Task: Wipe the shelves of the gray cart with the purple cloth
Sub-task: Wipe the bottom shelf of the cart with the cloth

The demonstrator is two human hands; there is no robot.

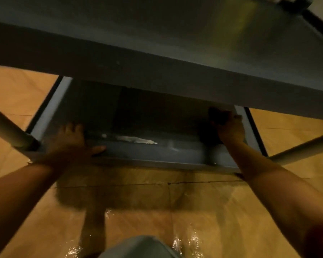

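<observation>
The gray cart's upper shelf [157, 43] fills the top of the head view, and its lower shelf [138, 116] lies beneath it in shadow. My left hand [69, 142] rests flat, fingers spread, on the near left rim of the lower shelf and holds nothing. My right hand [230, 130] is at the right end of the lower shelf, pressed on a dark bunched cloth [211, 127]; the dim light hides its purple colour. A pale smear [136, 139] runs along the near part of the lower shelf.
Round gray cart legs slant out at the left [7, 127] and the right [298, 148]. Glossy tan floor tiles [157, 211] surround the cart. My knee in light fabric [140, 246] shows at the bottom edge.
</observation>
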